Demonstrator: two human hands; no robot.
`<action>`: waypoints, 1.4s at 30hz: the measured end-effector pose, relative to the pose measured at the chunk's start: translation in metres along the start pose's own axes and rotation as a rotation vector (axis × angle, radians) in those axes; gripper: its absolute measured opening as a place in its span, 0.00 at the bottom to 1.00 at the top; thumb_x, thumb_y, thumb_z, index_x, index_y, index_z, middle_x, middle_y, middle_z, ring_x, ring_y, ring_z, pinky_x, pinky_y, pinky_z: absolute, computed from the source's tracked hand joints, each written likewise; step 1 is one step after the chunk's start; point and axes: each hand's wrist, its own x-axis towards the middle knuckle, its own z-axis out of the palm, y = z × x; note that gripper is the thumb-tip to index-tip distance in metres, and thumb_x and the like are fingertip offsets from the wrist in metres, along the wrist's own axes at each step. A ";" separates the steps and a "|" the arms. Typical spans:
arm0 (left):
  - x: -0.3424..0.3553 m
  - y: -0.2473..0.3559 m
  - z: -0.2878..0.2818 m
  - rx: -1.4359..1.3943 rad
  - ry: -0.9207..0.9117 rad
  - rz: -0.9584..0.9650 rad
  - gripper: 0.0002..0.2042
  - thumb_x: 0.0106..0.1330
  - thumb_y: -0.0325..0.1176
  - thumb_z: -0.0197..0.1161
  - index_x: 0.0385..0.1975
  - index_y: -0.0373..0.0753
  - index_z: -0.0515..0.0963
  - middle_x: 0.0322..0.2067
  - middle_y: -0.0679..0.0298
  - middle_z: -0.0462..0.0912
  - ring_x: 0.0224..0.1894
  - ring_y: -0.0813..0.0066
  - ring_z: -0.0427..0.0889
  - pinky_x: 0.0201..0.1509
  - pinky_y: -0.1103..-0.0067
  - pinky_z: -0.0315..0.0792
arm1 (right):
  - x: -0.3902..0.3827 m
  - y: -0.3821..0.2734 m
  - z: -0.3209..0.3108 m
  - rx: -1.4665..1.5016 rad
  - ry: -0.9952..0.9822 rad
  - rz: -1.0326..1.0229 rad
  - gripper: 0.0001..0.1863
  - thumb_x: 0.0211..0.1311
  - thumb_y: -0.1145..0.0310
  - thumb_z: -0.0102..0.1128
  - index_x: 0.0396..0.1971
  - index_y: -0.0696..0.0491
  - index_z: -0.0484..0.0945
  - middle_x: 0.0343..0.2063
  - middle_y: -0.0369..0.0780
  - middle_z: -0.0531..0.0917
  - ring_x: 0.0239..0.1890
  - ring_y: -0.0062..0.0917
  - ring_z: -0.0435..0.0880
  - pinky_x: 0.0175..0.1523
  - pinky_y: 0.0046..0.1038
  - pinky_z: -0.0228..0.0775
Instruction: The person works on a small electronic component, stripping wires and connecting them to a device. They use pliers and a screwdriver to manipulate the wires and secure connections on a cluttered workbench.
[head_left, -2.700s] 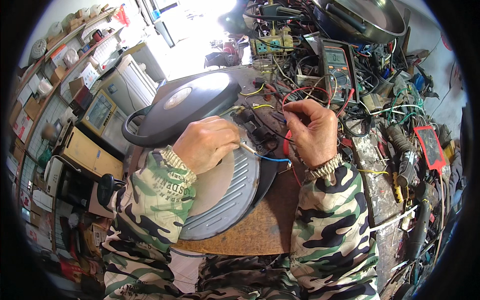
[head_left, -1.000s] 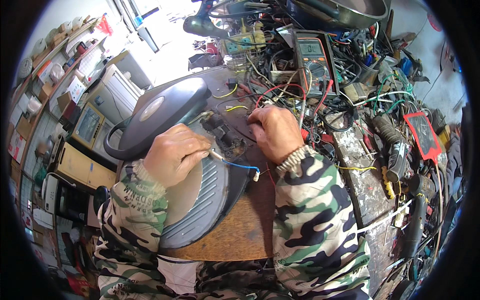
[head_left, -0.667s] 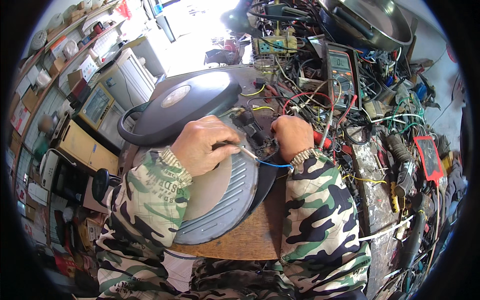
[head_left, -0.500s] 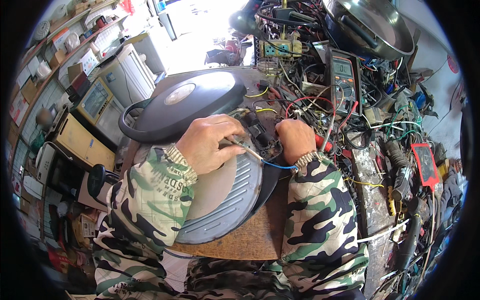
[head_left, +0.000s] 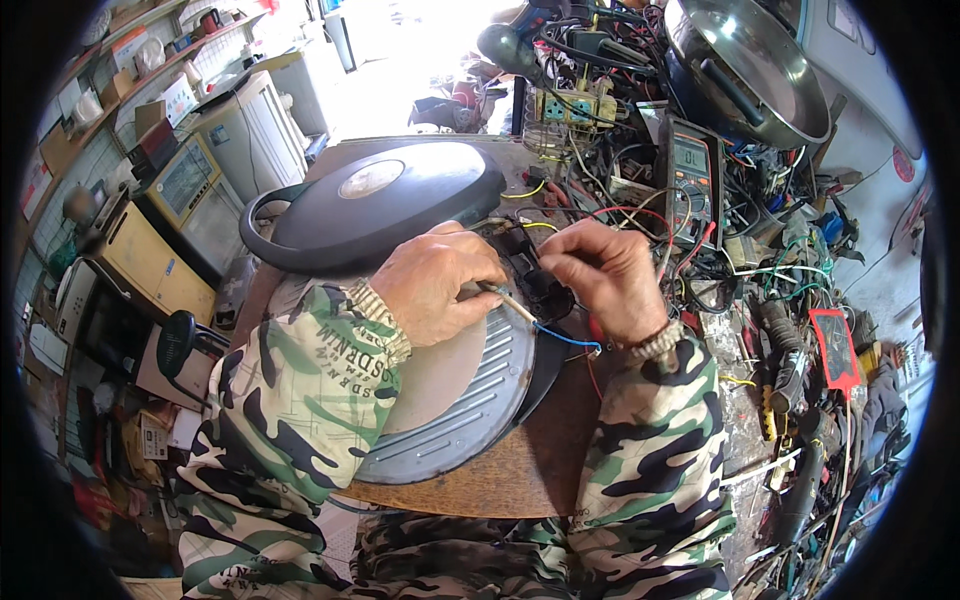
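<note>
At a cluttered repair bench, your left hand (head_left: 440,290) pinches the white-sleeved lead (head_left: 505,301) over the ribbed grill plate (head_left: 480,390); your right hand (head_left: 605,275), fingers closed on a thin wire, works the black connector block (head_left: 540,285). Keep lead steady w/ left; go slow.

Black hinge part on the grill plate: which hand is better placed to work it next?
Right, probably. The right hand has its fingertips pinched just above the black part. The left hand already grips the white-sleeved wire with the blue lead and rests on the grill plate.
</note>
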 end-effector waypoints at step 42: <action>-0.002 -0.007 -0.022 0.095 0.074 -0.008 0.08 0.55 0.23 0.65 0.35 0.34 0.83 0.36 0.56 0.85 0.42 0.54 0.82 0.48 0.65 0.77 | -0.010 -0.022 0.036 -0.421 -0.029 -0.145 0.05 0.55 0.76 0.67 0.32 0.58 0.84 0.32 0.45 0.84 0.39 0.43 0.84 0.45 0.39 0.77</action>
